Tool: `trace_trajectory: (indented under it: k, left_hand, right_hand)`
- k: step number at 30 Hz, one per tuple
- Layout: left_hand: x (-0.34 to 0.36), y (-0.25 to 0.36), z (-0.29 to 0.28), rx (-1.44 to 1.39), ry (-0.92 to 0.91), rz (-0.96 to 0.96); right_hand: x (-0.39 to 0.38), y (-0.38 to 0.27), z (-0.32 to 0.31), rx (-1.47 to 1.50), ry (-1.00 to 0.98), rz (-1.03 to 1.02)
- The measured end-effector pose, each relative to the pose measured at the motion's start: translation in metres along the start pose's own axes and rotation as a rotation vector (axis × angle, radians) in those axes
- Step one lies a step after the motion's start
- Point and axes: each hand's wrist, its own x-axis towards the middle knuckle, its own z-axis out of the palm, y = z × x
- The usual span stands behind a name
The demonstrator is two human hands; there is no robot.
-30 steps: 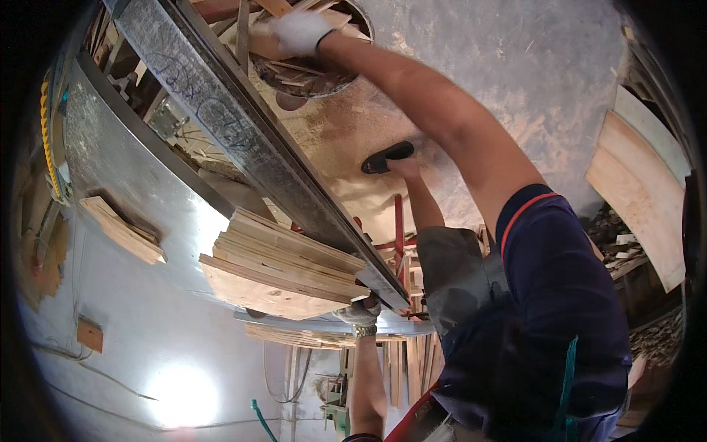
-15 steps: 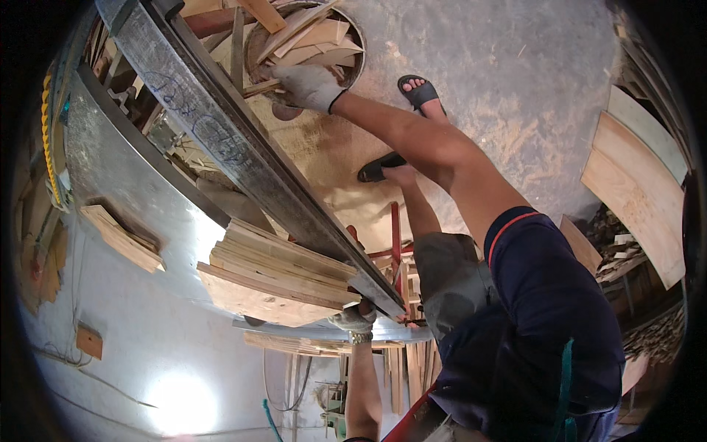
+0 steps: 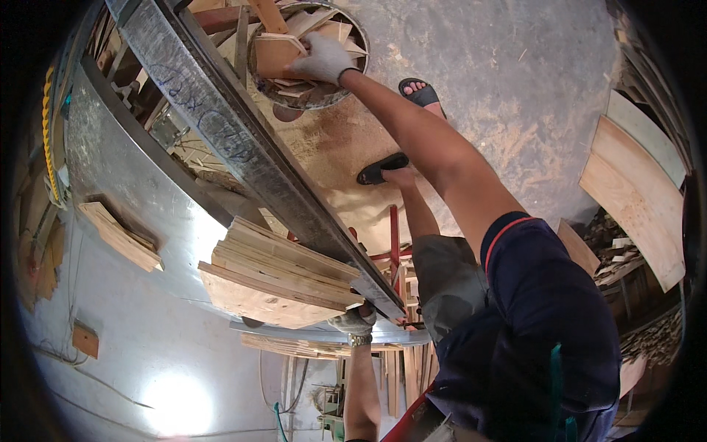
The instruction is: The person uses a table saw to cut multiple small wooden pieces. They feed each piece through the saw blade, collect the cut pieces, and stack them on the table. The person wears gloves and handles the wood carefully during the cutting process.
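Observation:
My right hand [image 3: 321, 60], in a pale grey glove, grips a plywood offcut [image 3: 274, 57] at a round bin [image 3: 340, 94] full of wood scraps at the top. My left hand [image 3: 350, 319], gloved and with a watch at the wrist, is closed at the right end of a stack of thin boards [image 3: 272, 276], its fingers partly hidden by them. The stack lies beside a long steel beam [image 3: 206, 110] on the machine's metal surface [image 3: 136, 177]. A smaller bundle of boards [image 3: 118, 232] lies farther left on that surface.
Sandalled feet [image 3: 420, 92] stand on the dusty concrete floor [image 3: 486, 88]. Large plywood sheets [image 3: 633, 199] lean at the right beside piled offcuts [image 3: 618, 258]. Red metal framework [image 3: 394, 236] stands below the beam. A yellow coiled hose [image 3: 48, 132] hangs at the left, and loose cables run along the pale wall.
My right hand dipped toward the bin's lower left, then rose slightly rightward onto an offcut. One foot has come into sight beside the bin. My left hand remains at the stack.

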Motion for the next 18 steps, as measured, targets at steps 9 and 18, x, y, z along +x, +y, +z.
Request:
trace_trajectory:
  k: [9, 18]
  left_hand:
    - [0.019, 0.023, -0.007, 0.013, 0.062, 0.059]
    - [-0.017, -0.020, -0.001, 0.100, -0.088, -0.025]
  right_hand:
    - [-0.046, 0.075, 0.018, 0.058, -0.023, -0.588]
    - [-0.053, 0.024, -0.052, -0.244, -0.143, -0.330]
